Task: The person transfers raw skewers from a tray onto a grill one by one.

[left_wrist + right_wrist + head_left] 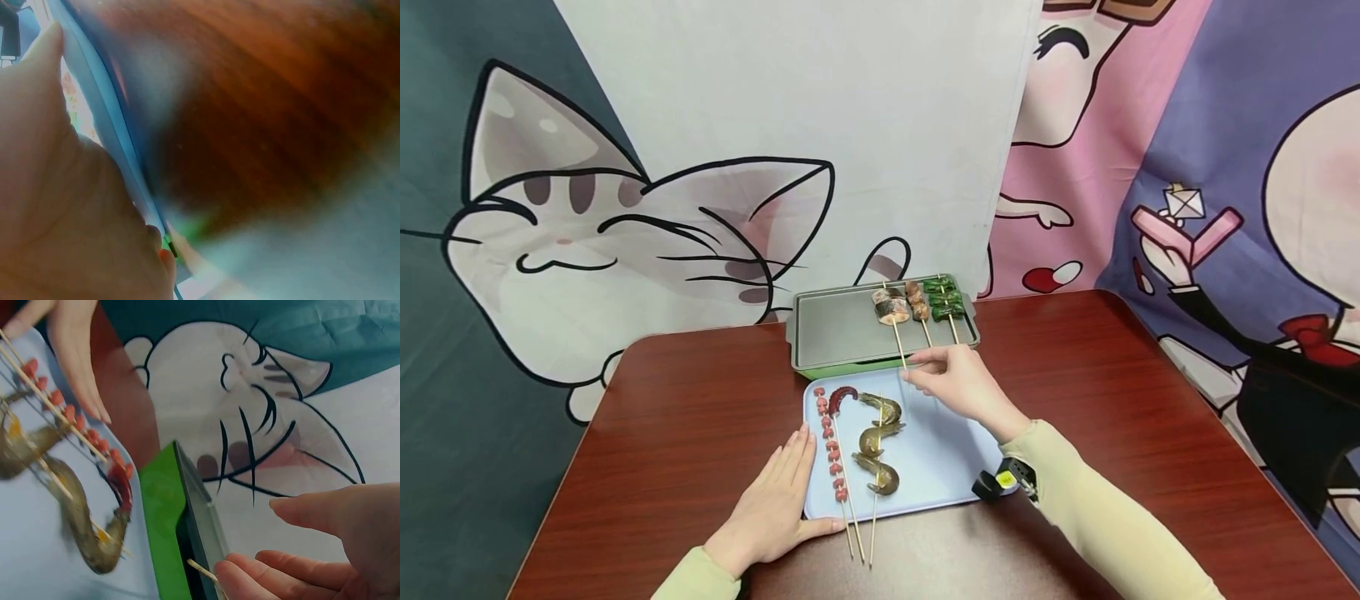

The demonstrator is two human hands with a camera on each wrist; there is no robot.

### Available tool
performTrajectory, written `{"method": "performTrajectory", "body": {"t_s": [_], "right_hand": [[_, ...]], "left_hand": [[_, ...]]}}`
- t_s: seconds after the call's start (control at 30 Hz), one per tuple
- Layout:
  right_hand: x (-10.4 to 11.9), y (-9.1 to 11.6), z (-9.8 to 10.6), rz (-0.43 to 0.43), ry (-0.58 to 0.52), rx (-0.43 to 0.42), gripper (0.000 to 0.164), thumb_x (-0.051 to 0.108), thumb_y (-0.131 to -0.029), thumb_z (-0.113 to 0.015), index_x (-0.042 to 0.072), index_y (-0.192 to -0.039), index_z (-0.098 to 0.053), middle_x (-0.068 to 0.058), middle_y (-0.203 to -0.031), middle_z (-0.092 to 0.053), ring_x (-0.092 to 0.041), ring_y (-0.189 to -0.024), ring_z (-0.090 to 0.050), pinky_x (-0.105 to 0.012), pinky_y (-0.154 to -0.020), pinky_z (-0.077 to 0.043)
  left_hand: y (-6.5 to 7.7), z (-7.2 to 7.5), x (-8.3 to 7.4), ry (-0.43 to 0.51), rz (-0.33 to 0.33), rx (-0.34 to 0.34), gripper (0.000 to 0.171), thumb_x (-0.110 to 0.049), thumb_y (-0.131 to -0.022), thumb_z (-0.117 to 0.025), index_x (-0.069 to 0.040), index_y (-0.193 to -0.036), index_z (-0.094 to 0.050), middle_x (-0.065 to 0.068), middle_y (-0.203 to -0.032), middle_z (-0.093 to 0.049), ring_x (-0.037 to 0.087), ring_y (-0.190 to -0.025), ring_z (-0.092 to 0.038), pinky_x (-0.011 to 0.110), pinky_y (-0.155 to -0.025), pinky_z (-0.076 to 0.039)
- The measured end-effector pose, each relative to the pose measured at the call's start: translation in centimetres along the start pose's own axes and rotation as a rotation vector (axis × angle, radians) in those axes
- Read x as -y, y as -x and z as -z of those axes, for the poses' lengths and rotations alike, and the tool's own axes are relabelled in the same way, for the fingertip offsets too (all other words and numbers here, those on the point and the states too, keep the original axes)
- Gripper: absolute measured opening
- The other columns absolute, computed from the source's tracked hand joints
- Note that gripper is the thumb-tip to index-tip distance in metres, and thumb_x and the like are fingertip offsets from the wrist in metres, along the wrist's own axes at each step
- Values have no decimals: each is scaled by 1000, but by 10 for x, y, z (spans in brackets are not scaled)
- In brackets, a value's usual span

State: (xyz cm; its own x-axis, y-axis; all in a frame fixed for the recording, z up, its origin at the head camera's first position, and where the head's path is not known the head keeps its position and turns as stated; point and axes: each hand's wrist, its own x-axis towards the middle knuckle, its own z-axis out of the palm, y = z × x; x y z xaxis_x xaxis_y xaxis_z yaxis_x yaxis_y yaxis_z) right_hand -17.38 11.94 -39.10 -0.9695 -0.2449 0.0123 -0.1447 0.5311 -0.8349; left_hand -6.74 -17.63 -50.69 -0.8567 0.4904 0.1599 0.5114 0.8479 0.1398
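Note:
My left hand lies with straight fingers along the left edge of the light blue tray, thumb at its near edge. Over the tray's far edge, my right hand is at the stick end of a fish skewer. The right wrist view shows that thumb apart from the fingers, the stick by the fingertips. The fish lies on a grey grill plate, beside a brown meat skewer and a green vegetable skewer. The tray holds a shrimp skewer, a tentacle skewer and a red-pieced skewer.
The grill has a green base and stands directly behind the tray, near the far edge of the brown wooden table. Several stick ends poke out over the tray's near edge. A cartoon-printed cloth hangs behind the table.

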Motion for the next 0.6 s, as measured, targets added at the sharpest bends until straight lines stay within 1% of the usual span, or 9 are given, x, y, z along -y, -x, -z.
{"method": "performTrajectory", "body": {"t_s": [0.17, 0.3, 0.43, 0.53, 0.6], "right_hand": [[-1, 22, -4, 18, -78, 54, 35, 29, -83, -72, 4, -107, -70, 0, -76, -70, -15, -64, -66, -30, -56, -50], [-4, 39, -7, -3, -137, 110, 36, 29, -83, -72, 1, -106, -69, -1, -75, -69, -16, -64, -66, -30, -60, -53], [-12, 54, -14, -42, -215, 179, 39, 27, -83, -72, -4, -107, -67, -7, -76, -69, -25, -68, -67, -32, -62, -55], [-16, 66, -21, -68, -276, 238, 38, 23, -84, -71, -6, -107, -66, -12, -78, -69, -31, -72, -67, -34, -63, -56], [-11, 76, -23, -88, -305, 276, 35, 18, -84, -70, -8, -106, -65, -14, -78, -69, -34, -74, -66, -36, -64, -56]], "left_hand": [[0, 0, -1, 7, 2, 5, 110, -79, -77, -43, 6, -145, -24, 19, -152, -16, 28, -138, -18, 43, -108, -21], [0, 1, -1, -2, 9, 17, 111, -79, -76, -42, 5, -146, -23, 18, -152, -15, 27, -139, -17, 43, -108, -20], [0, 0, 0, 0, 21, 30, 111, -80, -76, -41, 4, -146, -22, 18, -153, -14, 26, -139, -16, 43, -108, -20], [-1, 0, 0, 1, 21, 29, 111, -80, -76, -41, 4, -146, -22, 18, -153, -14, 26, -139, -16, 43, -108, -20], [-1, -1, 0, -6, 18, 26, 111, -80, -76, -41, 4, -146, -22, 18, -153, -14, 26, -139, -16, 43, -108, -20]]}}
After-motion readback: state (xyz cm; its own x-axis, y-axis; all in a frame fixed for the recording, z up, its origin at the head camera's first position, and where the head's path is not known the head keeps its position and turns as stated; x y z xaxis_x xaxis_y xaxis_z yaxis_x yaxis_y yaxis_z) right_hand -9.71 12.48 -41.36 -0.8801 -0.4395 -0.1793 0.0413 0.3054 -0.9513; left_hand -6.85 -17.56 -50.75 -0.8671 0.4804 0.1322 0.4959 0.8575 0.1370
